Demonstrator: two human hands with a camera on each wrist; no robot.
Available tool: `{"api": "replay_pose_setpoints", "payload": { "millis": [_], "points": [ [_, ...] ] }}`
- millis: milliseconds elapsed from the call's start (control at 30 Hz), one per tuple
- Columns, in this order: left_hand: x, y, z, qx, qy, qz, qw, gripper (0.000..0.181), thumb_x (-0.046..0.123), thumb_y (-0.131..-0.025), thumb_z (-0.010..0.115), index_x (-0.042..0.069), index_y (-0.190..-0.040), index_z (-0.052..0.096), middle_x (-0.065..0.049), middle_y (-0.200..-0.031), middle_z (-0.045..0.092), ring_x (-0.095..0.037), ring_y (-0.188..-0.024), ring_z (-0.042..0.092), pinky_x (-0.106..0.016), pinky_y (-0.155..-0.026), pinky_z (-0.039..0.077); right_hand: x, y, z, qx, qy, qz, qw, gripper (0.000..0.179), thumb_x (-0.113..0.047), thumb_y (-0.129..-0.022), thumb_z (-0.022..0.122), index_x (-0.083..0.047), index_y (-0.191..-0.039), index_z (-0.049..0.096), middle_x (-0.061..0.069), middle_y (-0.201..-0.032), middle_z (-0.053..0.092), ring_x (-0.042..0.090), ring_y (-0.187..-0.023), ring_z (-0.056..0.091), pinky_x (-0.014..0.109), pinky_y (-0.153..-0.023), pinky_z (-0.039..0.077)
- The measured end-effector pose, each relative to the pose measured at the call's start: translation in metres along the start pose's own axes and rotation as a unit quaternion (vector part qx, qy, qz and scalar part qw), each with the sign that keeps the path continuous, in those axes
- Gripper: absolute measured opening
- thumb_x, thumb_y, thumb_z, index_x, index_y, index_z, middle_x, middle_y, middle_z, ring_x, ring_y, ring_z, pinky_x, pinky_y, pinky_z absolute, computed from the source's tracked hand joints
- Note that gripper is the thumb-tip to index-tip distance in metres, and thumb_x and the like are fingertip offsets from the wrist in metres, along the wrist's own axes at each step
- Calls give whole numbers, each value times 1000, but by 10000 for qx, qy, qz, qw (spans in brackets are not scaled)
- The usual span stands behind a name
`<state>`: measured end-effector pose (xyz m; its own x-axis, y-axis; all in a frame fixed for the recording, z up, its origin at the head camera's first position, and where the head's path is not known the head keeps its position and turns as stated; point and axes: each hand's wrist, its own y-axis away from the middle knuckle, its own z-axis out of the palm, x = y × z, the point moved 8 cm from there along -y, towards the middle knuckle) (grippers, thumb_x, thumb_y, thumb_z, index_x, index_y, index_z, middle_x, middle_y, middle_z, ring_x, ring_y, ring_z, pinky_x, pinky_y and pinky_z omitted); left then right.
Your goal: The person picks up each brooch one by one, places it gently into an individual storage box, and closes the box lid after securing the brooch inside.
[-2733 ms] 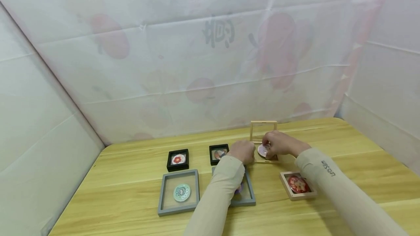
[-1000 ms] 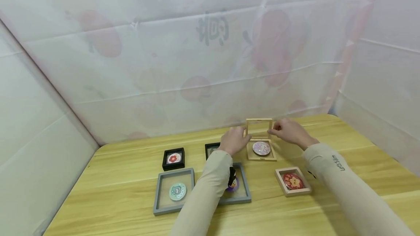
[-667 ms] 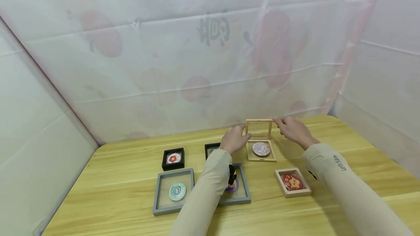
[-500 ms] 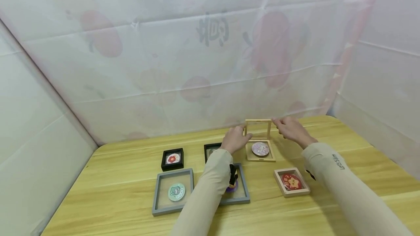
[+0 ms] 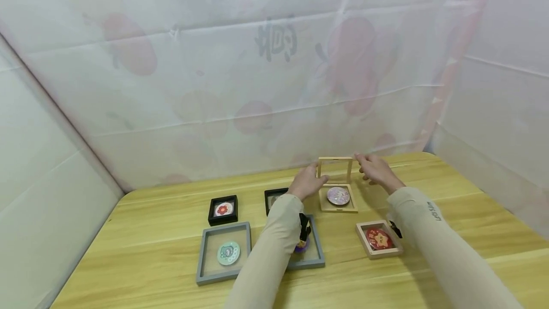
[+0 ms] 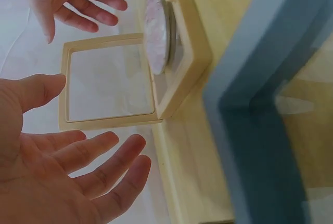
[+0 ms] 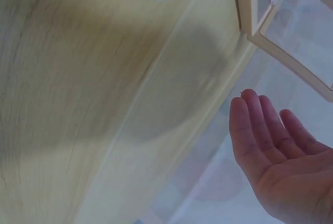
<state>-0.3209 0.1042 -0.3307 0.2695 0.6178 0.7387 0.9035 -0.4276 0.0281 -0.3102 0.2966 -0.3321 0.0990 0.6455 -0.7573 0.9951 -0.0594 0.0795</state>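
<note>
A light wooden display frame (image 5: 339, 211) stands unfolded at the back of the table, its lid (image 5: 336, 159) upright behind its base. On the base's clear film lies a round pinkish-purple badge (image 5: 338, 196), also seen edge-on in the left wrist view. My left hand (image 5: 306, 182) is at the lid's left side; in the left wrist view its fingers are spread, with the thumb tip by the lid's edge. Beside the lid's upper right corner is my right hand (image 5: 377, 171), its fingers loosely extended and holding nothing in the right wrist view.
Nearer on the right lies a wooden frame (image 5: 398, 251) with a red star badge. Two grey frames (image 5: 200, 261) lie in front, one partly under my left sleeve. Two small black frames (image 5: 236, 211) lie behind them. A white printed cloth (image 5: 214, 75) hangs behind the table.
My right hand has left the badge, which now lies on the base, and moved up beside the lid's right corner. My left hand has shifted from the base's left edge up to the lid.
</note>
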Motion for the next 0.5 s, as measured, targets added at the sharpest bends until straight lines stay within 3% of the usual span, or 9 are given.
{"api": "replay_pose_setpoints", "payload": {
  "millis": [167, 200, 367, 500],
  "points": [
    [2, -1, -2, -36, 82, -68, 9999, 61, 29, -105, 57, 0, -155, 37, -16, -147, 53, -33, -126, 57, -44, -104, 47, 0, 0, 3, -39, -41, 86, 9999, 79, -49, -109, 19, 21, -140, 38, 39, -127, 52, 47, -105, 60, 50, -81, 57],
    [2, -2, -1, -52, 110, -89, 9999, 62, 30, -105, 56, 1, -156, 36, -15, -153, 47, -34, -136, 48, -45, -109, 42, 1, -1, 4, -58, -69, 113, 9999, 78, -48, -110, 20, 21, -140, 38, 39, -128, 52, 48, -105, 60, 50, -81, 57],
    [1, -2, 2, -107, 276, -116, 9995, 67, 31, -105, 55, 2, -159, 28, -15, -157, 42, -34, -141, 42, -46, -113, 37, -1, -4, 13, -198, -230, 209, 9993, 74, -44, -110, 21, 20, -143, 36, 39, -129, 52, 49, -106, 61, 50, -81, 57],
    [0, -3, -1, 18, 336, -12, 9994, 65, 28, -105, 56, 1, -158, 30, -16, -155, 44, -35, -140, 44, -46, -113, 38, -3, -5, 18, -236, -298, 218, 9990, 75, -46, -110, 20, 19, -145, 33, 39, -128, 52, 47, -104, 62, 51, -82, 57]
  ]
}}
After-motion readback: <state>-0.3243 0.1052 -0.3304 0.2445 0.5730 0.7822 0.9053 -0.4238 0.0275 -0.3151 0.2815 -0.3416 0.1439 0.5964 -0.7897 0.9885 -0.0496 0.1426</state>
